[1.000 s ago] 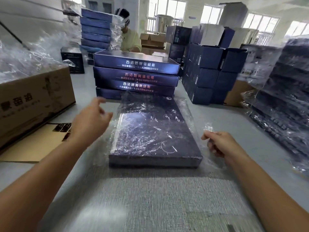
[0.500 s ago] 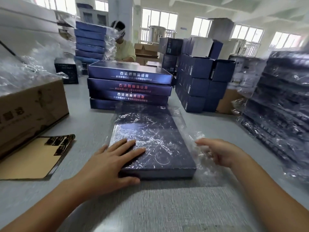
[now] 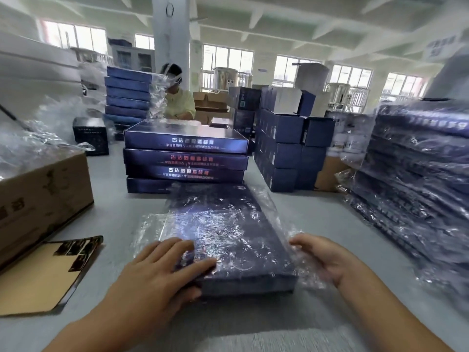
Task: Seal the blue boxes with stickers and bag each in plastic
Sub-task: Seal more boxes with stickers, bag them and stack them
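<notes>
Blue box inside plastic bag, tabletop near edge; left hand flat on it, right hand gripping bag.

A brown cardboard carton with dark printing stands at nine o'clock on the grey worktop. A small black box sits at ten o'clock, with large white cartons stacked further left. At twelve o'clock a person in a pale yellow top is at the far end, in front of a white pillar. Steel tanks and bright windows line the back wall. Another brown carton rests at two o'clock.
</notes>
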